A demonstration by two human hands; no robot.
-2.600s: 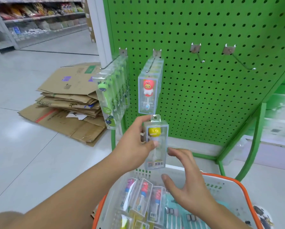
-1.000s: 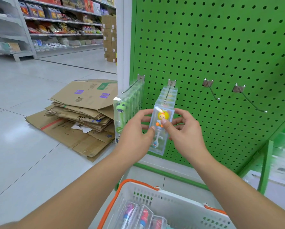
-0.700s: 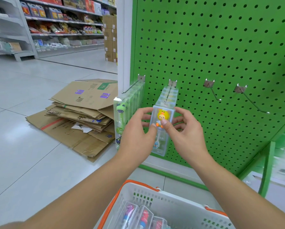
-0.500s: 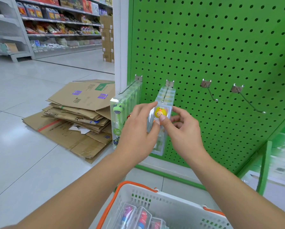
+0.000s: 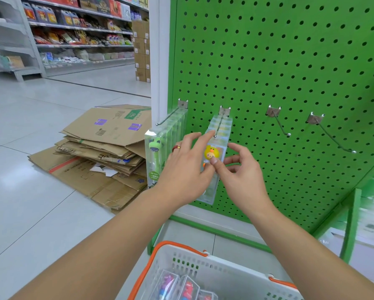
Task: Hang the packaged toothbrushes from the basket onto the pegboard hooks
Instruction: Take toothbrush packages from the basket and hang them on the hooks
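On the second hook (image 5: 219, 123) from the left of a green pegboard (image 5: 290, 61), a clear packaged toothbrush (image 5: 214, 154) with a yellow chick-shaped handle hangs at the front of a short row of like packs. The hook's ball tip shows just above the pack's top edge, so the pack appears to be threaded on already.

The left hand (image 5: 186, 167) lies against the pack's left side, its fingers fairly straight and spread, the forefinger reaching up beside the hook tip; a red ring sits on one finger. The right hand (image 5: 238, 169) is at the pack's right side, its thumb pressed on the front face just under the chick and its fingers loosely curled beside and behind the pack. Whether those fingers truly pinch the pack cannot be told.

Judged from this, the step in hand is seating this pack and squaring it with the row behind. The next move likely calls for letting go, then reaching down to the basket for another pack and lining its hang hole up with a hook tip.

The pack is a slim, upright box of transparent plastic, rigid-looking, the brush standing lengthwise inside.

Just to the left, another hook (image 5: 170, 114) carries a row of green frog toothbrush packs (image 5: 156, 159). To the right, two hooks (image 5: 279, 122) (image 5: 331, 135) are bare. Below, a white basket with orange handles (image 5: 225, 269) holds more packs (image 5: 181, 286). Flattened cardboard (image 5: 101, 152) lies stacked on the tiled floor to the left, with stocked store shelves (image 5: 77, 33) far behind.
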